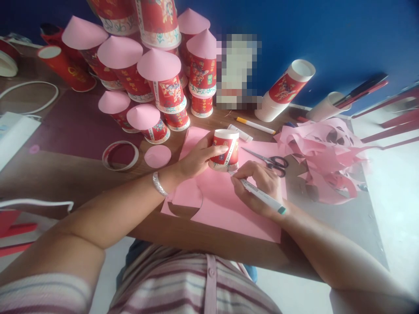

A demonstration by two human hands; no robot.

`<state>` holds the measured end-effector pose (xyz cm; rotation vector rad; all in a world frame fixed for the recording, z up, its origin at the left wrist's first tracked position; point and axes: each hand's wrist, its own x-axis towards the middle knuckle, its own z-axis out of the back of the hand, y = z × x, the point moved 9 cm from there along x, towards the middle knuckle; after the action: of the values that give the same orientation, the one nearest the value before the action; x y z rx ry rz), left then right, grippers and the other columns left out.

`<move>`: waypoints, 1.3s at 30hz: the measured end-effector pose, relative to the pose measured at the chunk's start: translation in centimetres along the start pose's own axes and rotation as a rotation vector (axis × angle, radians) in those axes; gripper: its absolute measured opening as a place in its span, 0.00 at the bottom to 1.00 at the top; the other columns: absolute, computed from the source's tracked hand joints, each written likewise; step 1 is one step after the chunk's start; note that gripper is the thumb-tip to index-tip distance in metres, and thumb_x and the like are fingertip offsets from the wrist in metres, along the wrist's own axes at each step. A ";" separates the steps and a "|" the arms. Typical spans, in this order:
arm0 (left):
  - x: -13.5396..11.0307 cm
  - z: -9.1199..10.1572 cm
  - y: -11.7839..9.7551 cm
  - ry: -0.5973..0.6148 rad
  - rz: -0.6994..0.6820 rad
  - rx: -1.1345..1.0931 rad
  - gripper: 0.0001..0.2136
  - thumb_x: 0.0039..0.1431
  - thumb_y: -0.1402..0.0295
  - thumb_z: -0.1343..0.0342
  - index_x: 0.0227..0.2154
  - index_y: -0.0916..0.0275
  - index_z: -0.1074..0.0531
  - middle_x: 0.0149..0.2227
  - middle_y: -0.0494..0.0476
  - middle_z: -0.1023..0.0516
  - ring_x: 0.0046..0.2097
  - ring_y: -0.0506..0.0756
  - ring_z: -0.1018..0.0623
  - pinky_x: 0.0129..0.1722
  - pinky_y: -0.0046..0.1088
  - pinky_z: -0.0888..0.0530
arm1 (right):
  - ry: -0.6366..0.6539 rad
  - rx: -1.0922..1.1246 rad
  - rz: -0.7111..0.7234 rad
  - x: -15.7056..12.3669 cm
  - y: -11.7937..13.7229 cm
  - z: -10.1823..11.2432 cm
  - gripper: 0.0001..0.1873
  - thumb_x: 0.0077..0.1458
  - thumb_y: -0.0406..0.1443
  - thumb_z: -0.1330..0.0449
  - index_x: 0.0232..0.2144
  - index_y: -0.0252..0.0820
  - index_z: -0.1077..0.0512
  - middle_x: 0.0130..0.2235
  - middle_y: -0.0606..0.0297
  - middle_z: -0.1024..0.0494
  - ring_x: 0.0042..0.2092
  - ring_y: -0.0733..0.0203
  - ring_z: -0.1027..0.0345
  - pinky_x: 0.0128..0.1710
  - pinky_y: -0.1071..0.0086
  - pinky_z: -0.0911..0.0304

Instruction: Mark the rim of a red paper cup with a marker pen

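Observation:
My left hand is wrapped round a red paper cup with a white band at its lower end, its thumb across the printed side. Drawn marks show on that band. In my right hand is a white marker with a green end, its tip close to the band; whether it touches I cannot tell. Pink paper lies under both hands, with a curved piece cut from its left part. Dark-handled scissors rest on the paper just beyond my right hand.
Stacked red cups with pink paper cones stand at the back left. Pink paper scraps are heaped on the right. A yellow-capped marker, a stack of cups and a pen holder are at the back. A tape roll lies left.

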<state>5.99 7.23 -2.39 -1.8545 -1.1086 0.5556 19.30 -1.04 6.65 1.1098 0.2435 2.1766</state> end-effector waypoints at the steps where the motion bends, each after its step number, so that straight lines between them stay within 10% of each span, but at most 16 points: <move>1: 0.0 -0.2 -0.1 0.019 -0.004 -0.001 0.17 0.72 0.54 0.25 0.53 0.59 0.18 0.42 0.55 0.13 0.43 0.56 0.13 0.45 0.33 0.14 | 0.004 0.001 -0.004 0.0 0.0 0.0 0.11 0.69 0.27 0.36 0.38 0.51 0.29 0.31 0.72 0.17 0.29 0.61 0.23 0.31 0.68 0.26; 17: -0.2 -0.2 -0.2 0.034 -0.016 0.008 0.15 0.76 0.53 0.31 0.51 0.60 0.17 0.43 0.58 0.13 0.45 0.57 0.14 0.47 0.33 0.13 | 0.010 0.161 0.150 -0.1 0.7 0.1 0.16 0.67 0.24 0.34 0.46 0.52 0.27 0.33 0.77 0.20 0.30 0.61 0.25 0.52 0.54 0.11; 39: 0.0 0.7 -0.2 -0.116 0.056 0.130 0.32 0.58 0.40 0.18 0.47 0.60 0.24 0.42 0.55 0.16 0.43 0.56 0.18 0.43 0.34 0.22 | -0.054 0.012 0.027 -0.8 -0.6 0.4 0.10 0.74 0.31 0.31 0.45 0.53 0.26 0.33 0.72 0.17 0.33 0.56 0.15 0.35 0.63 0.19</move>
<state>5.40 7.56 -2.54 -1.7625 -1.0727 0.7585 20.27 -1.22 6.13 1.1836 0.2192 2.1683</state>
